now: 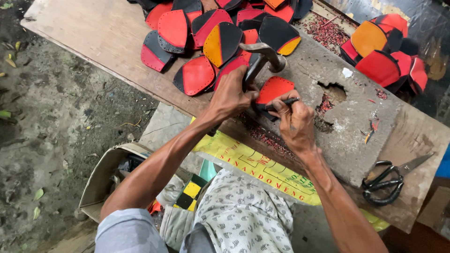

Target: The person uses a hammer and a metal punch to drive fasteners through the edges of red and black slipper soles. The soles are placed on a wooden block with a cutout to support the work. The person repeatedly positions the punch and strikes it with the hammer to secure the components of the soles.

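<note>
My left hand [233, 93] grips the handle of a metal hammer [263, 55], whose head rests on the grey stone block [347, 126]. My right hand [294, 122] pinches a thin dark punch tool [283, 102] against a red leather piece [274, 89] lying on the block between my hands. A pile of red, black and orange leather pieces [206, 33] lies just beyond my left hand.
A second heap of red and orange pieces [384, 51] sits at the far right. Black-handled scissors [386, 180] lie on the wooden bench [103, 33] at right. Red punch scraps [328, 30] litter the block. A cardboard box [101, 180] stands on the dirt ground at my left.
</note>
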